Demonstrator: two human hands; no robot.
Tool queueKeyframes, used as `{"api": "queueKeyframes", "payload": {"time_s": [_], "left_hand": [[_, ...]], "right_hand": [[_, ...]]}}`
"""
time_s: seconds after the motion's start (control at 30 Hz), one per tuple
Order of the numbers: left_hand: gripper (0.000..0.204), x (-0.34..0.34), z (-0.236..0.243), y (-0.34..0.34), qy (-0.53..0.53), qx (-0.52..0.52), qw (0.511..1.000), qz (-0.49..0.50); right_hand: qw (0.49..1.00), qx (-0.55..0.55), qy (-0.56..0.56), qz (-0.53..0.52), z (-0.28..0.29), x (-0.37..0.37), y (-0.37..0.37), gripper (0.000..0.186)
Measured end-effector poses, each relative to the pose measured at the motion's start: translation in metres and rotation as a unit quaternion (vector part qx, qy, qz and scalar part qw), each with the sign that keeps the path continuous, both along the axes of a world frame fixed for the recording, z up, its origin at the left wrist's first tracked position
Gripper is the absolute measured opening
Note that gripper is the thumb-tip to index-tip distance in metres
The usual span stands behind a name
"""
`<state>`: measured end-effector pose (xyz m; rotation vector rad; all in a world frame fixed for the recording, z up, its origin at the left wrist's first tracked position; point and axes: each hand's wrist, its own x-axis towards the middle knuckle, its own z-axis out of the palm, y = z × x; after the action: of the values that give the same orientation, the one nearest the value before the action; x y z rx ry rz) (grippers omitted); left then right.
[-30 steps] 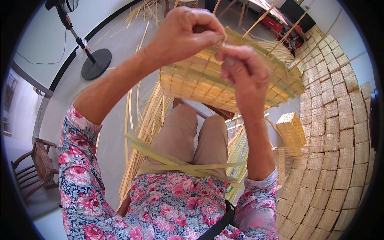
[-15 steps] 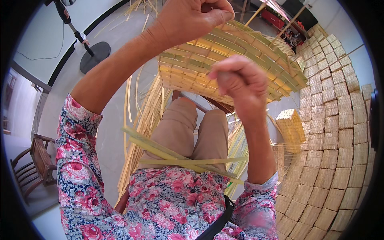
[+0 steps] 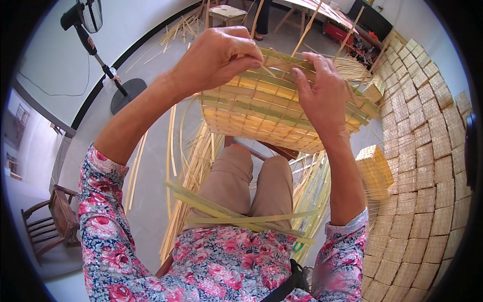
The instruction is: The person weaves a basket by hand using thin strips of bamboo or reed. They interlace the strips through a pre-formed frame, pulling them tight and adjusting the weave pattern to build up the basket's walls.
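A half-woven bamboo basket (image 3: 256,111) with yellow and green strips stands before my knees. At its upper edge my left hand (image 3: 226,60) is closed, thumb and fingertips pinching a thin bamboo strip (image 3: 266,70). My right hand (image 3: 324,93) is at the same edge, farther right, touching the weave. Its thumb and forefinger are apart, with the weave showing between them. Tall bamboo stakes (image 3: 307,30) rise above the basket. Loose green strips (image 3: 221,211) lie across my lap.
Stacked woven bamboo pieces (image 3: 427,151) cover the right side, with a small yellow basket (image 3: 375,168) beside them. Bundles of strips (image 3: 188,186) lie left of my legs. A standing fan (image 3: 128,95) and a wooden chair (image 3: 53,219) are at left; a stool (image 3: 228,12) stands behind.
My left hand has come down and left to the basket's edge. My right hand, blurred and curled before, has moved up and opened onto the weave. The view has shifted slightly.
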<state>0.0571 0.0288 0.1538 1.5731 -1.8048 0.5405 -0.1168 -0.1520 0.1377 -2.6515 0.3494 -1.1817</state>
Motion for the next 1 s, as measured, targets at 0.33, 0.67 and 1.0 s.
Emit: {"api": "queueKeyframes", "payload": {"time_s": [0.33,0.67,1.0], "left_hand": [[0.009,-0.010,-0.006,-0.003,-0.124,-0.020,0.985,0.118],[0.012,-0.004,-0.003,0.004,-0.233,-0.018,0.965,0.120],[0.020,-0.009,-0.008,0.004,-0.321,0.004,0.941,0.110]], "right_hand": [[0.999,-0.028,-0.032,-0.003,-0.009,0.006,0.001,0.021],[0.999,-0.022,-0.040,-0.010,-0.012,0.005,-0.002,0.022],[0.999,-0.021,-0.048,-0.001,-0.012,0.005,0.010,0.021]]}}
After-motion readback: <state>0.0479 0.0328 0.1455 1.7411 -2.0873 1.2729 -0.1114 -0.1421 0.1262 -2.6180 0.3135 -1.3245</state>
